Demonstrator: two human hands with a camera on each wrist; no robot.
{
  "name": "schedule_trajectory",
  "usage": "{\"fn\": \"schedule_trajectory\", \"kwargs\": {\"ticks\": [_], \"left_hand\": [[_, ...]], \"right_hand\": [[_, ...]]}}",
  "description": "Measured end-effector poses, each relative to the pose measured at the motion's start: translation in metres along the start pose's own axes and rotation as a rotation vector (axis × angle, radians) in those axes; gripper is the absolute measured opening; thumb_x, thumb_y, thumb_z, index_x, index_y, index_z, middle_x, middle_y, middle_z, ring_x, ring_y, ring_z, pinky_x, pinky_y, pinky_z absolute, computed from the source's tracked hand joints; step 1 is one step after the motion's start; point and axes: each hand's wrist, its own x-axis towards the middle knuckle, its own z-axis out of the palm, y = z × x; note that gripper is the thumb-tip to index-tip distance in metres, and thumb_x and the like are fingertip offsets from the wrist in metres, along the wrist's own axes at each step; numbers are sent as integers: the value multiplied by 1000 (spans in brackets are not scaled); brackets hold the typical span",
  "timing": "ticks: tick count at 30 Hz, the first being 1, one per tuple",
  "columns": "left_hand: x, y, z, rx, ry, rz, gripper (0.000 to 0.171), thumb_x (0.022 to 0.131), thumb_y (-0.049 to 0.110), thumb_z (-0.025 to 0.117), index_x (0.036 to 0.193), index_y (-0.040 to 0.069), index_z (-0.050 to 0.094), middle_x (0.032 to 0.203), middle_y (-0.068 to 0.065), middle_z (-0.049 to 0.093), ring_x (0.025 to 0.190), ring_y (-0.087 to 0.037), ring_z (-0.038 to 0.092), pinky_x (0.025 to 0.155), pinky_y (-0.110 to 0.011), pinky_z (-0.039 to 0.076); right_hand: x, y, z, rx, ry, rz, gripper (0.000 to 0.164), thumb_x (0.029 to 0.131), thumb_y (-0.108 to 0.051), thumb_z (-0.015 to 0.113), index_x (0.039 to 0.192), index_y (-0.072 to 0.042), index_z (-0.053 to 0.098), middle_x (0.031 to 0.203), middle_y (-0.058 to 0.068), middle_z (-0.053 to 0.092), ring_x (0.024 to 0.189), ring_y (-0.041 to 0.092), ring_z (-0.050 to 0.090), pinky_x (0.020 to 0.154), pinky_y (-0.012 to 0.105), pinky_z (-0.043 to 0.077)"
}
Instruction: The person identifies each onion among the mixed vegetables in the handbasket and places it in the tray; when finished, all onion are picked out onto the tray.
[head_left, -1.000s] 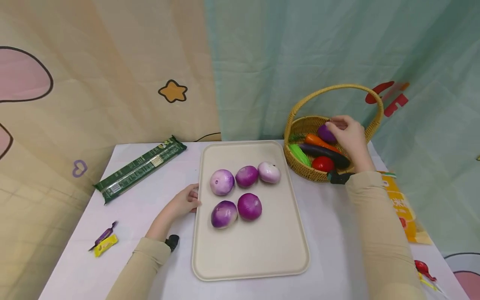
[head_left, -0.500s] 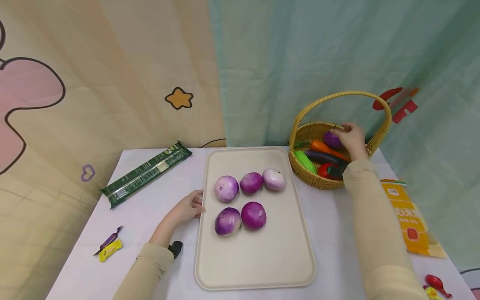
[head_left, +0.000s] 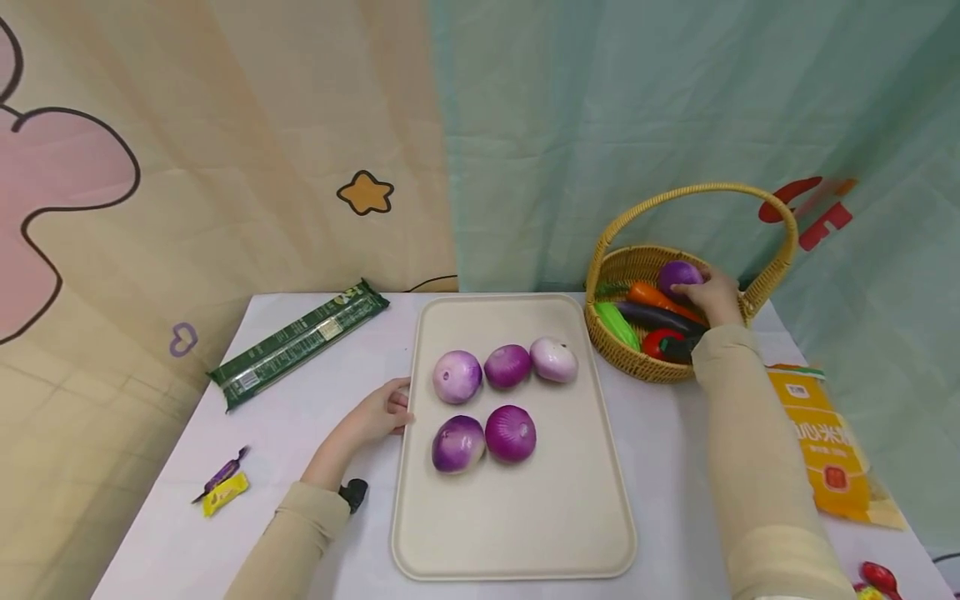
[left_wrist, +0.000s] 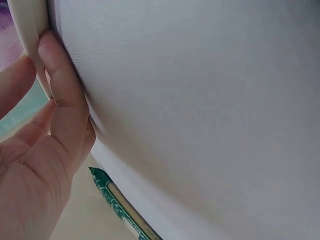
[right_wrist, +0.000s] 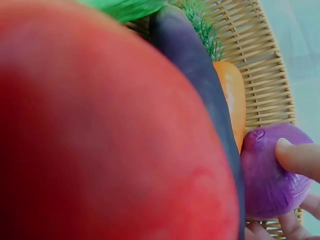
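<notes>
Inside the wicker basket (head_left: 637, 362) at the back right, my right hand (head_left: 717, 297) grips a purple onion (head_left: 678, 273). The right wrist view shows the thumb (right_wrist: 297, 157) lying on the onion's side and other fingers below it. My left hand (head_left: 372, 419) pinches the left rim of a beige tray (head_left: 517, 525), thumb on the upper side. Several purple and whitish onions sit on the tray, among them a dark purple onion (head_left: 511, 433) and a pale onion (head_left: 553, 360).
Beside the gripped onion lie a carrot (head_left: 651, 294), an eggplant (head_left: 652, 316), a green ridged vegetable (head_left: 617, 325) and a tomato (head_left: 656, 342). A green packet (head_left: 300, 343) and wrapped candies (head_left: 225, 493) are at left, a yellow bag (head_left: 825, 442) at right. The basket handle (head_left: 697, 190) arches overhead.
My right hand has shifted from the onion's top right down to its side, leaving more of the onion visible. The left hand stays at the tray rim. The head view has shifted slightly.
</notes>
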Motion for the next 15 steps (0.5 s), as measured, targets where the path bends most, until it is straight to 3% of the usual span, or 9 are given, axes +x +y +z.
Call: {"fn": "schedule_trajectory", "kwargs": {"ticks": [8, 15], "left_hand": [[0, 0, 0, -9, -1, -11, 64, 92, -6, 59, 149, -5, 32, 108, -19, 53, 93, -22, 59, 77, -33, 61], [1, 1, 1, 1, -5, 3, 65, 92, -6, 59, 149, -5, 31, 109, -19, 54, 93, -22, 59, 77, -32, 61]], "right_hand": [[1, 1, 3, -10, 30, -2, 74, 94, -32, 62, 141, 18, 34, 141, 38, 39, 128, 49, 41, 115, 58, 34], [-11, -18, -11, 80, 15, 2, 83, 94, -41, 58, 145, 16, 27, 148, 36, 34, 132, 46, 36, 115, 57, 33]]}}
